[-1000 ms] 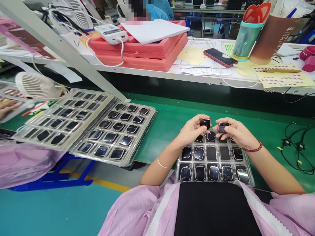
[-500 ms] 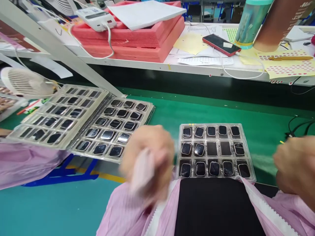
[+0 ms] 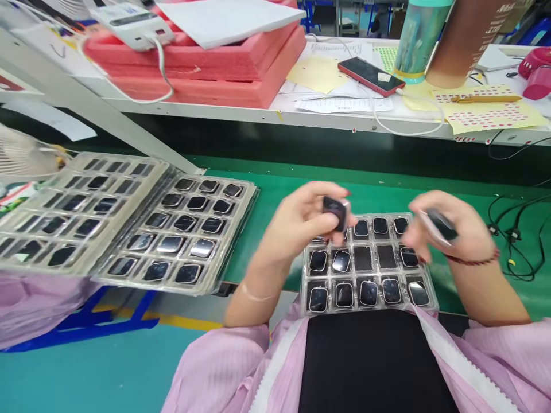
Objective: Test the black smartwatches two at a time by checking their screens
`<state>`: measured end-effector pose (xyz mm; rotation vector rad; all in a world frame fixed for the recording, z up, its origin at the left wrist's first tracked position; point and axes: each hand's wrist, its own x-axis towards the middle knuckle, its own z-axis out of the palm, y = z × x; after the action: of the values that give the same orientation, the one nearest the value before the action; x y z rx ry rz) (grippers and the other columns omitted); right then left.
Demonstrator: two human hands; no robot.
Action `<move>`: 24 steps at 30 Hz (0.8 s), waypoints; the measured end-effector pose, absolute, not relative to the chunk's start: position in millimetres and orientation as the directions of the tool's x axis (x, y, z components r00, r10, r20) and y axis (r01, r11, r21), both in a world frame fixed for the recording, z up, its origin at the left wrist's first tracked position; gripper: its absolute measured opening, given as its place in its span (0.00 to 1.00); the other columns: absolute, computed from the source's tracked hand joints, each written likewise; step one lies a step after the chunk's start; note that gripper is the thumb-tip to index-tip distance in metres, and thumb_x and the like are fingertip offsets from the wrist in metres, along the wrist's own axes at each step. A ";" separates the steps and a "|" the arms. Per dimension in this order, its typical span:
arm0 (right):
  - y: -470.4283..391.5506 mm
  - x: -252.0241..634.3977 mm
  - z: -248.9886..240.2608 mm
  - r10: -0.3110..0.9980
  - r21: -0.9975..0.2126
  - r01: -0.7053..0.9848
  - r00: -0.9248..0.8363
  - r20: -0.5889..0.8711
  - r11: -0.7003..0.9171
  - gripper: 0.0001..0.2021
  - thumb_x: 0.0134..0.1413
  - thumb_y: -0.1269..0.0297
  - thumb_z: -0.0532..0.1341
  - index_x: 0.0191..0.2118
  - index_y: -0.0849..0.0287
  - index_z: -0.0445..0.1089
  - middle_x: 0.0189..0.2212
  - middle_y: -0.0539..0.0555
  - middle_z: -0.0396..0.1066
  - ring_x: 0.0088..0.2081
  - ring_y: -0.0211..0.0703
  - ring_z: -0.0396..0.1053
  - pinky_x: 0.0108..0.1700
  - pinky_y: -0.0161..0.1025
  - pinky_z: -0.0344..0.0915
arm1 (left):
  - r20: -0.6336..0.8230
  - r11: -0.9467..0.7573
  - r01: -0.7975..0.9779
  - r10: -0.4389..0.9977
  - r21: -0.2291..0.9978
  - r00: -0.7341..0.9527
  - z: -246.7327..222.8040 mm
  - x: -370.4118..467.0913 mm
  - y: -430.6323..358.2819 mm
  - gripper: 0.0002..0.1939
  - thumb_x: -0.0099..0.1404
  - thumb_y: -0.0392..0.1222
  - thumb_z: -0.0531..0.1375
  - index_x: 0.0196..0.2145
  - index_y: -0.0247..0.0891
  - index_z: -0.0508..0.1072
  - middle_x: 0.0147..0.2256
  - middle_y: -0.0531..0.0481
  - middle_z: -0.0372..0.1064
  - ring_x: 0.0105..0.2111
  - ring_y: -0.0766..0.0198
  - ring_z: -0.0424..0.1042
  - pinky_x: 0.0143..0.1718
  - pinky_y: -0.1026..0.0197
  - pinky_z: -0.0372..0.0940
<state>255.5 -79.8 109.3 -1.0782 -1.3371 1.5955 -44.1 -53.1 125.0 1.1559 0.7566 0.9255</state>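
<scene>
My left hand (image 3: 293, 223) pinches a small dark smartwatch body (image 3: 334, 213) between thumb and fingers, above the back left corner of a clear plastic tray (image 3: 303, 287). Another smartwatch body (image 3: 442, 223), black-faced with a pale metal rim, is in my right hand (image 3: 469, 226), over the tray's back right side. Both hands are slightly blurred. Square watch bodies (image 3: 368, 293) fill most of the tray's compartments. Two compartments in its middle row show only flat dark squares (image 3: 363, 258). My left hand and its watch cover part of the back row.
At left lie stacked trays of watches (image 3: 185, 223) and another tray (image 3: 86, 195), near a person's pink sleeve (image 3: 43, 304). A shelf (image 3: 258, 115) ahead holds red foam boxes (image 3: 271, 69), a phone (image 3: 371, 76) and bottles (image 3: 419, 43). Black cables (image 3: 514, 235) lie at right.
Both hands have moved inward over the tray, the left forward and right, the right leftward. The watch bodies in them now show. The view has shifted slightly right.
</scene>
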 end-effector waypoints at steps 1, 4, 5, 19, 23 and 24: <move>-69.8 248.7 101.2 0.930 -0.990 -0.078 -0.357 -0.086 -0.122 0.32 0.46 0.49 0.76 0.55 0.52 0.69 0.41 0.57 0.78 0.29 0.44 0.75 0.31 0.42 0.75 | -0.004 0.121 -0.209 0.875 0.970 0.484 114.5 -29.9 -40.1 0.25 0.55 0.48 0.71 0.48 0.39 0.71 0.35 0.48 0.77 0.26 0.64 0.78 0.23 0.67 0.68; -39.7 230.7 63.8 0.933 -0.987 -0.132 -0.358 -0.037 -0.090 0.32 0.46 0.57 0.75 0.57 0.52 0.65 0.48 0.58 0.76 0.36 0.44 0.78 0.33 0.39 0.76 | -0.022 0.150 -0.191 0.839 0.970 0.544 80.0 -4.9 -11.3 0.25 0.57 0.44 0.69 0.51 0.37 0.69 0.39 0.46 0.77 0.30 0.64 0.79 0.26 0.68 0.67; -32.5 227.1 50.6 0.937 -0.989 -0.119 -0.346 -0.046 -0.092 0.32 0.48 0.58 0.74 0.57 0.53 0.65 0.49 0.59 0.76 0.38 0.44 0.78 0.35 0.39 0.77 | -0.034 0.161 -0.184 0.835 0.970 0.550 71.1 -2.4 -6.8 0.25 0.58 0.44 0.68 0.51 0.37 0.68 0.40 0.45 0.77 0.30 0.64 0.80 0.26 0.68 0.67; -28.7 224.3 13.9 0.936 -0.998 -0.027 -0.349 -0.042 -0.054 0.22 0.53 0.63 0.68 0.54 0.57 0.68 0.46 0.59 0.78 0.38 0.45 0.78 0.36 0.42 0.77 | -0.043 0.185 -0.216 0.846 0.959 0.531 67.8 -8.1 -10.1 0.29 0.56 0.50 0.71 0.51 0.37 0.67 0.39 0.44 0.77 0.27 0.66 0.77 0.25 0.68 0.66; -27.6 224.7 10.3 0.941 -0.996 -0.061 -0.335 -0.042 -0.066 0.24 0.51 0.65 0.68 0.54 0.56 0.67 0.46 0.58 0.78 0.37 0.43 0.78 0.37 0.42 0.77 | -0.009 0.248 -0.251 0.728 0.936 0.685 101.9 -36.3 -44.0 0.38 0.52 0.49 0.75 0.57 0.42 0.67 0.41 0.45 0.77 0.27 0.63 0.78 0.24 0.66 0.68; -27.3 224.9 9.8 0.942 -0.995 -0.067 -0.332 -0.043 -0.069 0.25 0.50 0.66 0.68 0.55 0.56 0.66 0.47 0.58 0.77 0.37 0.43 0.78 0.37 0.42 0.77 | -0.019 0.241 -0.241 0.743 0.940 0.669 110.9 -45.7 -55.0 0.36 0.54 0.51 0.73 0.57 0.43 0.68 0.38 0.46 0.77 0.25 0.63 0.77 0.22 0.65 0.67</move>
<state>224.9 -27.3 9.8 -1.0139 -1.3638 1.5331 -45.7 -55.0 110.9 1.1397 0.5260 0.7170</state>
